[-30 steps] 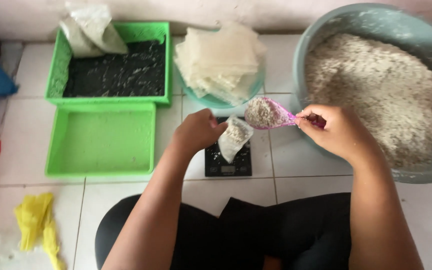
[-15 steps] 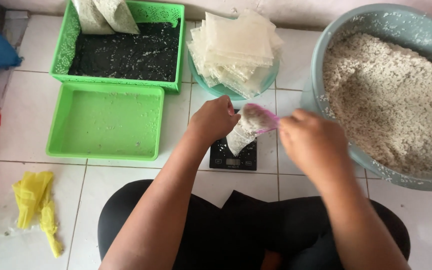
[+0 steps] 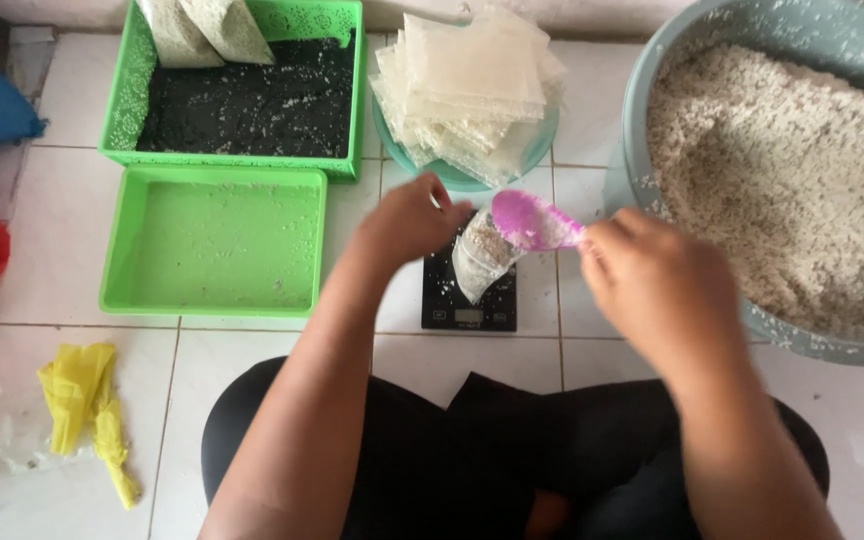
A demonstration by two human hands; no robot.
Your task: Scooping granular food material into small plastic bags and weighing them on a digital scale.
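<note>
Since a second ago the pink scoop (image 3: 535, 222) has tipped mouth-down into the small clear bag (image 3: 480, 265) on the black scale (image 3: 470, 298); right hand (image 3: 652, 285) grips its handle, left hand (image 3: 412, 220) pinches the bag open, best kept upright.

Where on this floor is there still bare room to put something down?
Bare tile lies between the empty green tray and the yellow plastic, and right of the knees below the grey basin. It is crowded around the scale, where the left hand, right hand and pink scoop meet.
</note>
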